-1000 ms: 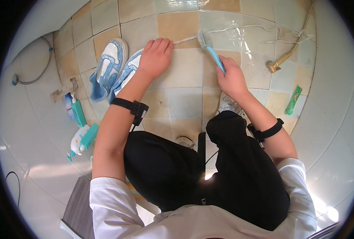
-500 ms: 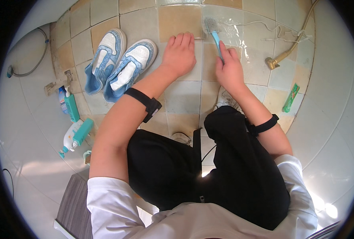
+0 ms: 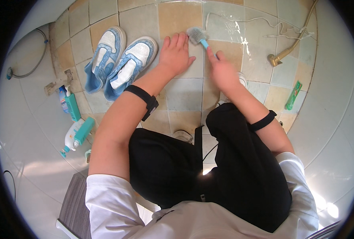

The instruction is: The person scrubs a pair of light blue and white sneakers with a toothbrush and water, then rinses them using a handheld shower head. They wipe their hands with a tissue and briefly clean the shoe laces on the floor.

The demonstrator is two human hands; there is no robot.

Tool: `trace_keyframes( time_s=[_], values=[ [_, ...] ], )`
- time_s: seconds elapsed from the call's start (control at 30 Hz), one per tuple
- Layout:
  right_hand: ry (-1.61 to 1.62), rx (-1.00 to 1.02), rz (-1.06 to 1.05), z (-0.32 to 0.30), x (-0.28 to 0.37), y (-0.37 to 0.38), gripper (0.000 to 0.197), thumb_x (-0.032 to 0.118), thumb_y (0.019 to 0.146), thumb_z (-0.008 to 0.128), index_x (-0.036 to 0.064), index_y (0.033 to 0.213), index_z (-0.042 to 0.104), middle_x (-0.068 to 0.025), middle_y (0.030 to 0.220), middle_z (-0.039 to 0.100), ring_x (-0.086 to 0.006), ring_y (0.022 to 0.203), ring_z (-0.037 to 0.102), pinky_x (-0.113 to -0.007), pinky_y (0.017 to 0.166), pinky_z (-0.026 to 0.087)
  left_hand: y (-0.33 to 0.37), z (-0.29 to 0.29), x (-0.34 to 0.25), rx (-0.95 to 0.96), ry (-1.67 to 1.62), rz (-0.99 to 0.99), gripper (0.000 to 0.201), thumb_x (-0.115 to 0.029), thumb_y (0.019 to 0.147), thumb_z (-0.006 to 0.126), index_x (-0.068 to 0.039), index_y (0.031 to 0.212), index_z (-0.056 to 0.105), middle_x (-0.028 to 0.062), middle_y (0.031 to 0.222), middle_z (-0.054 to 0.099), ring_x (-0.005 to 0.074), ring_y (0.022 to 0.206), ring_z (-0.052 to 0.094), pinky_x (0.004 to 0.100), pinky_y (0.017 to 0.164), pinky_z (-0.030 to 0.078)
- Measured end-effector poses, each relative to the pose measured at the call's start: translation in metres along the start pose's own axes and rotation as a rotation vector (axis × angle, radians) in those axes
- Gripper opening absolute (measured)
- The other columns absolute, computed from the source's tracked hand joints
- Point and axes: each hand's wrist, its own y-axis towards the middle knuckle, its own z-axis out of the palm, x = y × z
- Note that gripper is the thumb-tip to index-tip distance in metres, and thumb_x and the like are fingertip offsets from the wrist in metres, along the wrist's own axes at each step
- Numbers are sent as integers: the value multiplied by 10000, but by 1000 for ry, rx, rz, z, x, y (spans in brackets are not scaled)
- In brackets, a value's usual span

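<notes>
My left hand (image 3: 175,55) lies palm down on the tiled floor, fingers stretched forward and thumb out to the side. Whether anything lies beneath its fingers is hidden. In my right hand (image 3: 224,71) is the blue handle of a scrub brush (image 3: 195,35); its pale bristle head is beside my left fingertips. A thin white shoelace (image 3: 240,20) runs in loose curves over wet tiles from near the brush head toward the right. Left of my left hand stand two blue-and-white sneakers (image 3: 134,65), side by side, without laces visible in them.
A brass-coloured hose nozzle (image 3: 275,59) rests at the right, near a green packet (image 3: 293,95). Several bottles (image 3: 72,105) stand or lie along the left wall, below a tap (image 3: 58,83). A grey wood-grain surface (image 3: 74,203) is at lower left.
The brush has swung left and now reaches my left fingertips, and my right hand tilted with it. My left thumb sticks out more. The sneakers stay where they were.
</notes>
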Motion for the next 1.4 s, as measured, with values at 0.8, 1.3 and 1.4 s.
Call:
trace_keyframes(
  time_s=[0.8,1.3,1.4],
  values=[
    [-164,33,-46,-20,2,17,529,170,908,534,196,1435,491,-100,904,602,-315,716,648,-444,604,542,3,6,-2,3,15,35,819,-517,820,661,99,1329,481,161,1321,464,303,1246,405,441,1043,325],
    [-177,146,91,-36,-13,20,641,112,878,498,203,1502,383,-134,1041,612,-324,844,677,-438,680,558,7,-6,-5,45,-1,64,911,-609,696,751,102,1234,562,159,1317,453,304,1255,390,422,1018,350],
    [-207,-23,165,-38,-45,32,618,124,877,521,225,1478,418,-106,974,608,-319,783,670,-442,647,554,8,0,-7,-18,23,61,875,-602,691,759,96,1191,588,157,1309,455,306,1242,397,417,1009,355]
  ],
)
